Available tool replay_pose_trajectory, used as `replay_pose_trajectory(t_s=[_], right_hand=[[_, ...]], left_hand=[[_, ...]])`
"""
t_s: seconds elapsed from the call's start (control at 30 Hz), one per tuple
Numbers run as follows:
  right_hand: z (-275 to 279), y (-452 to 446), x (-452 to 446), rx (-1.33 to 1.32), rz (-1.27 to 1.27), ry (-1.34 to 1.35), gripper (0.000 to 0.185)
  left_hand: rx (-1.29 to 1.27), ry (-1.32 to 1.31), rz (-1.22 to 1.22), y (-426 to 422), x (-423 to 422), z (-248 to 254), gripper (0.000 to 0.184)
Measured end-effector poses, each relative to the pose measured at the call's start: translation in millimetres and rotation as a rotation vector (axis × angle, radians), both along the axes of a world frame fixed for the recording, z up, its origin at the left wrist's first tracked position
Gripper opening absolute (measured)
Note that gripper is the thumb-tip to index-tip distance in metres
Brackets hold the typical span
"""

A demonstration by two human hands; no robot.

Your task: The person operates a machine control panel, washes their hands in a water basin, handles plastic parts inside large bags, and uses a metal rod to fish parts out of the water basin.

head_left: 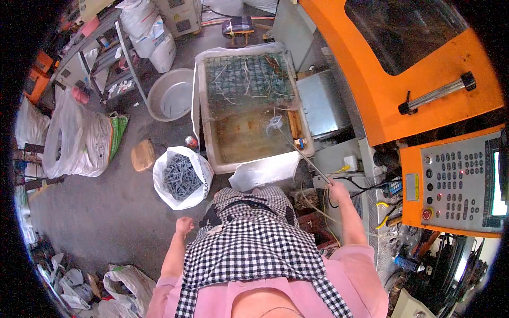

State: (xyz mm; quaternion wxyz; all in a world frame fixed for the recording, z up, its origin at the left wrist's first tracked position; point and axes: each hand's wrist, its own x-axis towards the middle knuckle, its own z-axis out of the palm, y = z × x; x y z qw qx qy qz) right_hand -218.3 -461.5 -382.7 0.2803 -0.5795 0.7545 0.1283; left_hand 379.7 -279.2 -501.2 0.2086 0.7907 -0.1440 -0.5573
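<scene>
My right hand is closed round the near end of a long thin rod. The rod reaches forward over a large tub of brownish water, and its far end is at a small whitish piece in the water. Green netting with pale sticks lies across the tub's far half. My left hand hangs at my left side, fingers curled; what they hold, if anything, is hidden. Just ahead of it stands a white bag full of grey plastic pieces.
An orange machine with a control panel stands on the right. A round basin, a red can and a brown block are left of the tub. Plastic sacks stand farther left. Cables run near my right hand.
</scene>
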Motion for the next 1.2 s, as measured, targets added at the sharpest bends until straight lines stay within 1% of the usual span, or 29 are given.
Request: replay_pose_trajectory(t_s=[0.07, 0.17, 0.2, 0.27, 0.3, 0.33, 0.37, 0.4, 0.47, 0.57, 0.6, 0.63, 0.7, 0.73, 0.8, 0.83, 0.87, 0.9, 0.93, 1.0, 1.03, 1.1, 1.13, 1.17, 1.2], right_hand=[[-0.1, -2.7, -2.8, -0.024, -0.008, 0.057, 0.034], [-15.7, -13.3, -4.9, -0.098, 0.034, 0.022, 0.032], [-10.7, -19.3, 3.1, -0.098, 0.033, 0.022, 0.032], [-3.8, -31.9, 21.8, -0.086, 0.0, 0.039, 0.031], [-20.2, -37.0, 19.2, -0.088, 0.002, 0.035, 0.031], [-43.9, -43.5, 18.0, -0.115, 0.064, 0.047, 0.03], [-51.1, -49.0, 22.5, -0.142, 0.124, 0.059, 0.029], [-57.0, -53.7, 24.9, -0.143, 0.128, 0.055, 0.029], [-71.5, -62.3, 34.1, -0.103, 0.012, -0.02, 0.027], [-92.4, -69.8, 51.2, -0.082, 0.052, 0.002, 0.027], [-95.4, -73.5, 58.2, -0.028, 0.004, -0.023, 0.028], [-103.2, -76.9, 64.2, -0.027, 0.008, -0.028, 0.028], [-129.3, -82.7, 72.4, 0.026, -0.044, -0.082, 0.03], [-137.2, -82.9, 76.1, 0.003, -0.02, -0.132, 0.031], [-148.7, -82.8, 88.4, -0.02, 0.038, -0.15, 0.032], [-154.4, -83.3, 93.7, -0.019, 0.088, -0.149, 0.032], [-163.0, -80.6, 98.3, -0.075, 0.064, -0.208, 0.032], [-171.4, -80.2, 101.4, -0.081, 0.139, -0.219, 0.032], [-180.0, -79.3, 106.0, -0.09, 0.099, -0.247, 0.031], [-177.1, -76.7, 115.4, -0.098, 0.06, -0.28, 0.03], [-173.5, -73.6, 114.5, -0.089, 0.09, -0.267, 0.029], [-143.7, -64.8, 113.4, -0.08, 0.119, -0.255, 0.028], [-128.0, -55.8, 107.2, -0.097, 0.174, -0.27, 0.028], [-120.7, -47.1, 99.7, -0.113, 0.23, -0.285, 0.028], [-122.2, -38.2, 89.9, -0.111, 0.231, -0.283, 0.028]], left_hand=[[0.061, -0.089, -0.012, 1.4, -0.7, 0.7, 0.011], [0.057, -0.089, -0.025, -0.2, 0.0, 1.9, 0.011], [0.056, -0.09, -0.026, -0.7, 3.4, -2.3, 0.011], [-0.001, -0.052, -0.206, -2.7, 11.3, -8.4, 0.014], [-0.002, -0.056, -0.203, -7.1, 8.1, -2.2, 0.014], [0.001, -0.089, -0.187, -12.8, 3.5, 3.0, 0.016], [0.004, -0.121, -0.171, -14.5, 3.3, 3.6, 0.017], [0.003, -0.125, -0.166, -14.0, 4.9, 1.1, 0.017], [-0.064, -0.038, -0.063, -16.8, 3.0, 3.8, 0.02], [-0.073, -0.101, -0.087, -13.9, -1.7, 14.5, 0.02], [-0.072, -0.106, -0.082, -9.9, 1.1, 11.6, 0.02], [-0.052, -0.111, -0.099, -5.8, 3.1, 11.2, 0.02], [-0.028, -0.12, -0.113, 2.7, 4.5, 11.6, 0.019], [-0.004, -0.141, -0.127, 6.5, 4.5, 14.6, 0.019], [0.022, -0.162, -0.14, 9.7, 4.3, 23.6, 0.019], [0.041, -0.182, -0.111, 11.7, 3.8, 28.2, 0.017], [0.063, -0.201, -0.081, 13.5, 1.8, 32.1, 0.016], [0.069, -0.201, -0.08, 17.1, 3.8, 27.7, 0.016], [0.064, -0.195, -0.069, 19.3, 7.5, 23.9, 0.014], [0.06, -0.194, -0.057, 19.8, 10.2, 22.5, 0.012], [0.028, -0.196, -0.095, 17.9, 12.9, 21.8, 0.011], [-0.003, -0.2, -0.136, 8.5, 13.3, 27.8, 0.01], [-0.024, -0.223, -0.147, 2.0, 6.9, 37.1, 0.011], [-0.045, -0.244, -0.158, -4.8, -0.5, 46.0, 0.012], [-0.043, -0.242, -0.157, -9.9, -5.4, 49.7, 0.012]])
